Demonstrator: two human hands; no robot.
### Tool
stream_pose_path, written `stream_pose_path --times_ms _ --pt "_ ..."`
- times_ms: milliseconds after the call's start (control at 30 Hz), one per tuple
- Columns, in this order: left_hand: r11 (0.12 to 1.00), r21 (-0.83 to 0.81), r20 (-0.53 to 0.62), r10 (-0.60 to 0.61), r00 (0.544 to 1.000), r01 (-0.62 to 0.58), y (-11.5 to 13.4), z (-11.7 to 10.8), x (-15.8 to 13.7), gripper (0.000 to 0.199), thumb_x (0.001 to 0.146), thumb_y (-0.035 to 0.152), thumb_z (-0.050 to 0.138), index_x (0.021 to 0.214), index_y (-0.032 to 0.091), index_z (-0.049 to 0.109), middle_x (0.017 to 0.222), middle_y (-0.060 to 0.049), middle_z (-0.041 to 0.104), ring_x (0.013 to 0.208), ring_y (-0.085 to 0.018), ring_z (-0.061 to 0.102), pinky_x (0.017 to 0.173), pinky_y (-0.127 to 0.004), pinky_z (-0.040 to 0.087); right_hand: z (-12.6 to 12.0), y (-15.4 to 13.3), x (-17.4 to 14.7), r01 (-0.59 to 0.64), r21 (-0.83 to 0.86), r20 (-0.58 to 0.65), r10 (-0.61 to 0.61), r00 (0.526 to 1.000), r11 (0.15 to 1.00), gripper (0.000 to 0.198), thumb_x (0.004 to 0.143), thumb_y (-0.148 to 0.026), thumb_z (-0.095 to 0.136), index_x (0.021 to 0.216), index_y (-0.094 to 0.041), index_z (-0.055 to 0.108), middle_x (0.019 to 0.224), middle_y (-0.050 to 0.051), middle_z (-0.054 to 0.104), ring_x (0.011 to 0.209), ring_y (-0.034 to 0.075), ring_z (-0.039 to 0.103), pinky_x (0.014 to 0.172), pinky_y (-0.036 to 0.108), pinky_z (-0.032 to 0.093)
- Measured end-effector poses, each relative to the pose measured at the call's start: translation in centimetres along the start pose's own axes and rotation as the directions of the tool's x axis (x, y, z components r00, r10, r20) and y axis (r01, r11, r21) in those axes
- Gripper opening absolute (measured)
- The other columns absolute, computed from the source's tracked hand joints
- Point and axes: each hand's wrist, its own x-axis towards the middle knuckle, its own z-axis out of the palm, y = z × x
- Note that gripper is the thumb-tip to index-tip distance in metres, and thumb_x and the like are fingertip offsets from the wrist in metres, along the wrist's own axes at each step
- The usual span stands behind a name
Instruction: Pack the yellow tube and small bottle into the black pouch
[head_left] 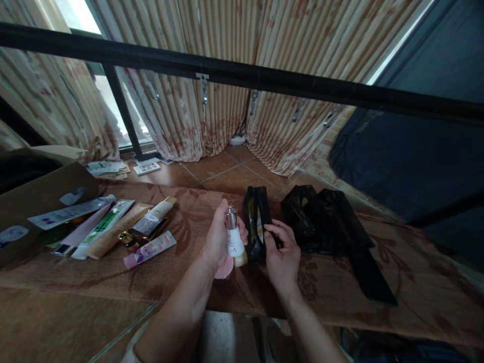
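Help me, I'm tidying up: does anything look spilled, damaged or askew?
Nothing stands out: no spill or damage shows. The tubes lie at loose angles, and the black pouch by the right hand gapes open.

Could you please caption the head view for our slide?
Left hand grips a white bottle; right hand touches an open black bag.

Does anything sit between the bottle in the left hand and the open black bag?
Only fingertips of the left hand, curled round the bottle on the side facing the open black bag. Nothing else visibly stands between them and its opening.
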Motion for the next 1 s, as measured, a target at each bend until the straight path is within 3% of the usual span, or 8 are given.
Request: stream_pose_path --times_ms 200,400,1000 --pt "0.998 -0.059 -0.012 -0.033 0.999 0.032 0.37 0.43 -0.41 0.069 0.075 0.082 0.040 0.049 0.018 0.050 0.043 -0.001 0.046 0.037 -0.011 0.045 0.041 -0.025 0.036 -0.05 -0.04 -0.01 -0.009 0.001 0.006 0.009 1.000 1.000 0.019 0.085 -0.023 0.054 0.092 -0.021 0.072 0.110 0.008 0.064 0.105 0.021 0.060 0.095 0.040 0.046" --pt "0.995 -0.092 -0.028 -0.029 0.999 0.026 0.47 0.36 -0.43 0.059 0.077 0.069 0.047 0.048 0.017 0.050 0.045 0.001 0.043 0.037 -0.009 0.042 0.042 -0.024 0.036 -0.05 -0.19 0.00 -0.005 -0.004 0.002 0.005 1.000 1.000 0.019 0.085 -0.022 0.054 0.091 -0.020 0.072 0.109 0.008 0.064 0.105 0.021 0.061 0.095 0.039 0.045" --pt "0.995 -0.095 -0.005 0.023 1.000 -0.023 0.93 -0.24 -0.29 0.044 0.073 0.050 0.041 0.042 0.019 0.045 0.040 -0.001 0.040 0.036 -0.013 0.043 0.039 -0.026 0.034 0.13 -0.08 -0.06 -0.014 -0.004 0.002 0.014 1.000 1.000 0.019 0.085 -0.022 0.054 0.091 -0.021 0.072 0.110 0.008 0.064 0.105 0.021 0.061 0.096 0.039 0.045"
